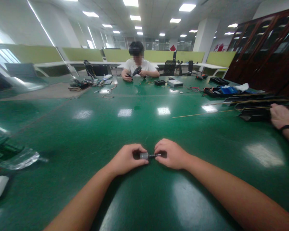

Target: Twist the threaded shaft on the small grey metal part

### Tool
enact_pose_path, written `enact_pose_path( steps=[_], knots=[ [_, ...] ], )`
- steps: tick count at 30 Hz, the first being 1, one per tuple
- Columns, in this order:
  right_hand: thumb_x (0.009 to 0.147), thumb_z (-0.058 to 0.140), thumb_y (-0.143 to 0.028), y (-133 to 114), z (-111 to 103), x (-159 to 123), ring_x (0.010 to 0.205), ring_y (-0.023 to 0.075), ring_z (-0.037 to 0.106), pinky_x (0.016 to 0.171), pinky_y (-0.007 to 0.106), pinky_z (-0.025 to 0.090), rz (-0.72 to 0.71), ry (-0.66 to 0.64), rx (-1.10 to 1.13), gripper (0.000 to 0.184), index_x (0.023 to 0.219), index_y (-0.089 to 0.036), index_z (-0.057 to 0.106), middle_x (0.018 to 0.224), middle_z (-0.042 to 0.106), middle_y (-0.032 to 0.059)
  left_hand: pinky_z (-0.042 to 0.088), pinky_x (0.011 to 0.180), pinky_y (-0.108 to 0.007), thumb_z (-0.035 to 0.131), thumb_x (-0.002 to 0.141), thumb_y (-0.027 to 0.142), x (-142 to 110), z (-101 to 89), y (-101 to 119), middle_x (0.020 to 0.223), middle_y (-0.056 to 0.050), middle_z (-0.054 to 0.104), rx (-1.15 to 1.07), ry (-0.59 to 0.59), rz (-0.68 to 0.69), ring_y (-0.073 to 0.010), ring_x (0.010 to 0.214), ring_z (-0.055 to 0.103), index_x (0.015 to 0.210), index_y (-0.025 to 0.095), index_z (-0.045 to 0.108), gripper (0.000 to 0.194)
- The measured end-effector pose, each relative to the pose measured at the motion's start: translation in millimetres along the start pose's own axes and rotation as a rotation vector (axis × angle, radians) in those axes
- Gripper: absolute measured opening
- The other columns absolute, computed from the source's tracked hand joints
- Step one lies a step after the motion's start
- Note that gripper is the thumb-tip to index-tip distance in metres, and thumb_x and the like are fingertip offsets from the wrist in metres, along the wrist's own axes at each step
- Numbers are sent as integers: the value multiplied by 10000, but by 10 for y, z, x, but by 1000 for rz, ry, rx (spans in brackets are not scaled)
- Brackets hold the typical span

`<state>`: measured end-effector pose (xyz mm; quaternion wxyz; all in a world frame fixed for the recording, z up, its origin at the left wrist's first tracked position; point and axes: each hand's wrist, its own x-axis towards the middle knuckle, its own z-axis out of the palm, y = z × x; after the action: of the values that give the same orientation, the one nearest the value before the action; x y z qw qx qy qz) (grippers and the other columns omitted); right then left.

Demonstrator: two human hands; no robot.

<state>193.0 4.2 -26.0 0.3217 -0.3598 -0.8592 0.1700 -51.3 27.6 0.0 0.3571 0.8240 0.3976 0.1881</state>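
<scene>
On my feed, the grey cylinder [144,156] sits in the lower centre of the frame, its long axis running left to right, almost level. A thin dark shaft [154,156] lines up with it and points right; I can't tell whether the two are fixed together. I have the left hand [125,159] gripping the cylinder between thumb and fingers, and the right hand [172,154] pinching the shaft.

A clear bottle [21,158] blurs at the left edge, its contents unreadable to me. Towards the upper right, a black case [210,92] holds a blue item [228,89]. Below it, another person's hand [281,116] rests by dark channels [250,114].

The green tabletop [106,123] is glossy with lamp reflections. At upper centre a white-shirted person [148,65] holds a dark tool [136,71], before yellow-green partitions [82,54].
</scene>
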Motion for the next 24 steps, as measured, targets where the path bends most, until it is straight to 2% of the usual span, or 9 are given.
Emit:
enact_pose_path(
  steps=[18,24],
  knots=[
    [776,701,-149,-8,-17,-11,940,206,622,874,351,506,1,6,7,110,876,-193,687,973,707,55,517,737,-283,778,757,354,-3,-3,14,864,-27,724,10,2,7,-196,805,666,915,172,715,250],
    [778,751,-213,-6,-27,-17,937,206,620,873,351,501,-9,2,4,114,869,-192,686,955,704,55,515,746,-283,778,763,341,-2,-1,7,878,-26,728,-3,-5,16,-195,817,672,929,175,719,242]
  ],
)
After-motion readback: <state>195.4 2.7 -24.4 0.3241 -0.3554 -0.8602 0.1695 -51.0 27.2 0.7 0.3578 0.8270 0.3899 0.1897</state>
